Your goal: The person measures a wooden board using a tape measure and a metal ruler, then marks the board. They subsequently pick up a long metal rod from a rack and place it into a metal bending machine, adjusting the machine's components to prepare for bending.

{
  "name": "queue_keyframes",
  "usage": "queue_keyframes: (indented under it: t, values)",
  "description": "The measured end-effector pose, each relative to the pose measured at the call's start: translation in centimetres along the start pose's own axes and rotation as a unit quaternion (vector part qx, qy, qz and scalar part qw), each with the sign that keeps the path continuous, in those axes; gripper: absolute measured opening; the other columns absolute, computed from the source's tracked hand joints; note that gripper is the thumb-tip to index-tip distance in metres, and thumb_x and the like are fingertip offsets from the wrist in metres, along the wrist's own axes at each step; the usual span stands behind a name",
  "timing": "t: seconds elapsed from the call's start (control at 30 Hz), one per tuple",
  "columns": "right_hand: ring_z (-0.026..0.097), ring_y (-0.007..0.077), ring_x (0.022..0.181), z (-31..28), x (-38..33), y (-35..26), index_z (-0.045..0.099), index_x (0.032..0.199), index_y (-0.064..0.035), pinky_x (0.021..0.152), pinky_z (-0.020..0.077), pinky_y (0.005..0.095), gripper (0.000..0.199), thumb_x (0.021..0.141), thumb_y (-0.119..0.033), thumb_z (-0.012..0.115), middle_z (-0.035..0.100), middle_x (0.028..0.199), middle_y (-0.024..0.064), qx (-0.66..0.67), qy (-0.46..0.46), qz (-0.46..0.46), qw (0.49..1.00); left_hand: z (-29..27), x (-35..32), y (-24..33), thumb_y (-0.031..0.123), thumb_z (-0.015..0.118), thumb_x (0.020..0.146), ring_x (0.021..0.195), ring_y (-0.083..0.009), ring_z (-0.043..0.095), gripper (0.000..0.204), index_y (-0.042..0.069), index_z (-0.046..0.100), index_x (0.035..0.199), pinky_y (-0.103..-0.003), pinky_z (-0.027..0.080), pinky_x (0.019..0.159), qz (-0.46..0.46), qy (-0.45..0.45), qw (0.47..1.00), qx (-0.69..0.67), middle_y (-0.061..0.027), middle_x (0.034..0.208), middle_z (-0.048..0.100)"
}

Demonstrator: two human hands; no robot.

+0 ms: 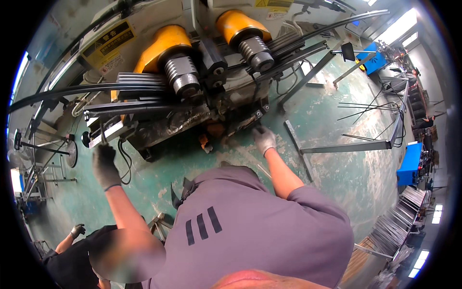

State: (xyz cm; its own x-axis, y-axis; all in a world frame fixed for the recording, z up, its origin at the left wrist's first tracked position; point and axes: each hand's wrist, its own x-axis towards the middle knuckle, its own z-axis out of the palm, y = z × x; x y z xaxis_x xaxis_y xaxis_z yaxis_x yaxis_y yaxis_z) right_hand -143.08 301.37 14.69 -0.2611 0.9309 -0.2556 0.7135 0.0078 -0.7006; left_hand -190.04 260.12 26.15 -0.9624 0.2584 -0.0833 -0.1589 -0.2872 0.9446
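Observation:
In front of me stands a machine with two yellow housings (166, 43), each carrying a ribbed steel roller (182, 77). My left hand (106, 166), in a dark grey work glove, is closed around the lower end of a thin upright metal rod (102, 133) at the machine's left end. My right hand (264, 140), in a lighter grey glove, hangs low by the machine's front lower edge, right of centre. Its fingers look curled together; whatever they may hold is hidden. A long dark curved bar (67, 93) passes by the rollers.
A co-worker's gloved hand (77, 230) and black sleeve are at lower left. On the right, a metal frame (346, 147) holds thin rods (370, 108) above the green floor (337, 168). Farther off are a blue machine (410, 164) and stacked metal bars (390, 236). Black cables (126, 161) hang beside my left hand.

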Motion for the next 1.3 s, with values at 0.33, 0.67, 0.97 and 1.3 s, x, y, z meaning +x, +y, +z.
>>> queue_keyframes:
  t: [0.33, 0.67, 0.97, 1.3]
  values:
    - [0.078, 0.0221, 0.093, -24.7, 3.8, -26.5, 0.084, 0.111, -0.0134, 0.091, 0.0604, 0.0338, 0.04, 0.099, -0.05, 0.074, 0.082, 0.102, 0.0074, 0.124, 0.389, -0.336, 0.849, 22.9, -0.8, 21.0, 0.03, 0.057, 0.117, 0.121, -0.0207, 0.072, 0.041, -0.001, 0.066, 0.143, -0.035, 0.056, 0.109, 0.294, -0.08, 0.918, 0.253, -0.0119, 0.13, 0.074]
    - [0.054, 0.0333, 0.149, -38.3, 9.7, -46.6, 0.05, 0.16, -0.0128, 0.123, 0.044, 0.0459, 0.059, 0.11, -0.044, 0.054, 0.049, 0.167, 0.0191, -0.353, 0.304, -0.334, 0.819, 37.7, -3.6, 25.2, 0.039, 0.065, 0.112, 0.114, -0.0176, 0.071, 0.042, 0.004, 0.077, 0.132, -0.028, 0.05, 0.104, 0.382, -0.21, 0.853, 0.287, -0.0076, 0.123, 0.079]
    - [0.06, 0.036, 0.141, -32.5, 18.1, -56.2, 0.063, 0.145, -0.0054, 0.116, 0.0503, 0.0482, 0.044, 0.11, -0.028, 0.051, 0.058, 0.154, 0.0217, -0.132, 0.449, -0.469, 0.749, 42.6, -3.5, 26.3, 0.043, 0.066, 0.109, 0.101, -0.0169, 0.07, 0.045, 0.005, 0.079, 0.129, -0.028, 0.051, 0.092, 0.414, -0.169, 0.819, 0.36, -0.0057, 0.109, 0.08]
    - [0.06, 0.035, 0.14, -33.3, 11.6, -55.5, 0.062, 0.147, -0.0054, 0.117, 0.0491, 0.0432, 0.044, 0.106, -0.02, 0.058, 0.065, 0.142, 0.0223, -0.123, 0.444, -0.431, 0.776, 43.7, -3.5, 25.2, 0.041, 0.064, 0.11, 0.092, -0.0167, 0.068, 0.047, 0.002, 0.074, 0.134, -0.033, 0.055, 0.086, 0.479, -0.13, 0.767, 0.407, -0.0076, 0.1, 0.075]
